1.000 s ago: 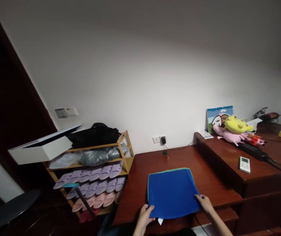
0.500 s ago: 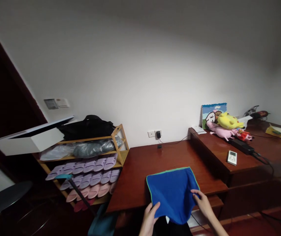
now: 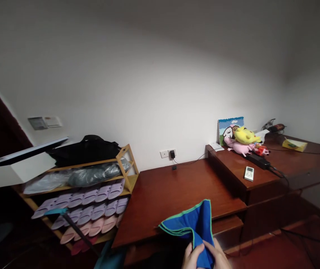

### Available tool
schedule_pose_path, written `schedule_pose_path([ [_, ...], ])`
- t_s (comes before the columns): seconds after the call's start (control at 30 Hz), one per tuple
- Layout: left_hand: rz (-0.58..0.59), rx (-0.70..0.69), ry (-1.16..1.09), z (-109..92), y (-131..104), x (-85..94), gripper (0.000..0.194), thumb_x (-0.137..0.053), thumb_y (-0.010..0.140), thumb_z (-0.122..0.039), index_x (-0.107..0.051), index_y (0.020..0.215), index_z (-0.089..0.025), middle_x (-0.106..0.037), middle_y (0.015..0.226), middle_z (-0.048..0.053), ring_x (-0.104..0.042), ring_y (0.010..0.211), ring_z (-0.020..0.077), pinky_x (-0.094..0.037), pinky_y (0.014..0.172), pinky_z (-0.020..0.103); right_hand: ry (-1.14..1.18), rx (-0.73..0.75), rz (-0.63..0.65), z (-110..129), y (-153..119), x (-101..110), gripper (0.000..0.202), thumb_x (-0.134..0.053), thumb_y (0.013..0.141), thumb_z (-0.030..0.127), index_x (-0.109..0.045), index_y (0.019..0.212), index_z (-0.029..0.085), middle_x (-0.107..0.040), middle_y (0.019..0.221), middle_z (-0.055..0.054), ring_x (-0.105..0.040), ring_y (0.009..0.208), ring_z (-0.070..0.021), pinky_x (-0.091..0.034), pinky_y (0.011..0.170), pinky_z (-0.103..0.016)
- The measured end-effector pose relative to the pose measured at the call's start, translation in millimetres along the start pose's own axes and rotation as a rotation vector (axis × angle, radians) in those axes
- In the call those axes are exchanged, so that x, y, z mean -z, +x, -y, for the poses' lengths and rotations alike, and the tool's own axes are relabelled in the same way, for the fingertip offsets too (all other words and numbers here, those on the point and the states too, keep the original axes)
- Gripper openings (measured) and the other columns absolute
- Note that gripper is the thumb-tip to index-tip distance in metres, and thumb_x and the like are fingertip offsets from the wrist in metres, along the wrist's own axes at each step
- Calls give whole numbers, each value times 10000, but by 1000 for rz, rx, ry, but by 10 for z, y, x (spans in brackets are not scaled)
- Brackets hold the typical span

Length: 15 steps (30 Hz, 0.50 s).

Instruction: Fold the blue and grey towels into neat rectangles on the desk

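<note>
A blue cloth [image 3: 195, 220] with a green stitched edge hangs in front of the lower desk, bunched and folded over itself. My left hand [image 3: 191, 257] grips it near the bottom of the view, thumb pressed on the fabric. Close beside it, my right hand [image 3: 217, 256] also pinches the cloth, its thumb near the left one. The far corners of the cloth spread upward and to the left. Lower parts of both hands run out of the frame.
The reddish-brown desk [image 3: 160, 190] lies ahead, with a raised cabinet to its right holding a white remote [image 3: 249, 173], plush toys [image 3: 244, 136] and a black power adapter [image 3: 258, 161]. Left stands a wooden rack [image 3: 132, 179] of slippers, a black bag [image 3: 84, 150] on top.
My hands have come together, and the cloth, earlier spread wide between them, is now folded and gathered. The view has turned slightly to the right.
</note>
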<state>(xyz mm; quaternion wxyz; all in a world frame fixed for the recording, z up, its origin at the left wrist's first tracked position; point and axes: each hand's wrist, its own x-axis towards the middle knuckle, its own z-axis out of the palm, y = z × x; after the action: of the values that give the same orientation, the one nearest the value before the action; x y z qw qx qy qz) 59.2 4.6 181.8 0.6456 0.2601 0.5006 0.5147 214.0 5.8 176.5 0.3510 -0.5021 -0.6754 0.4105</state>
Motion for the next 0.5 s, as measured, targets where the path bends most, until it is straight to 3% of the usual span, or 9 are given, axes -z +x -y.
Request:
schedule_pose_path([
  [0.17,108,16,-27,170,-76,-5,727,-940,534,-572,-761,1110,-165,-779,1141,152,-657,1219,386,-523,1030,402,-137,3,-80,381,-284,159,553,-659,701,289,-732,1248,259,-675,1258,-101,-623,1210,-303,-459,1073,-353],
  [0.3,195,30,-49,367,-142,97,657,-826,632,-702,-773,1069,-215,-759,1181,155,-639,1243,379,-512,1046,453,-72,0,-58,711,-444,436,350,-564,790,298,-801,1046,267,-712,1089,-74,-667,1058,-278,-496,950,-324],
  [0.4,287,-91,21,519,-166,216,632,-803,634,-714,-792,1005,-203,-765,1140,178,-656,1196,389,-473,1090,493,-24,-15,-75,860,-492,690,254,-545,789,291,-795,813,253,-720,962,-55,-672,946,-272,-492,861,-318],
  [0.5,218,-227,211,633,-134,310,574,-890,567,-589,-785,991,-217,-765,1152,165,-637,1223,393,-415,1155,471,-68,11,-64,1014,-492,929,178,-560,730,246,-716,645,238,-714,844,-34,-652,840,-247,-467,775,-295],
])
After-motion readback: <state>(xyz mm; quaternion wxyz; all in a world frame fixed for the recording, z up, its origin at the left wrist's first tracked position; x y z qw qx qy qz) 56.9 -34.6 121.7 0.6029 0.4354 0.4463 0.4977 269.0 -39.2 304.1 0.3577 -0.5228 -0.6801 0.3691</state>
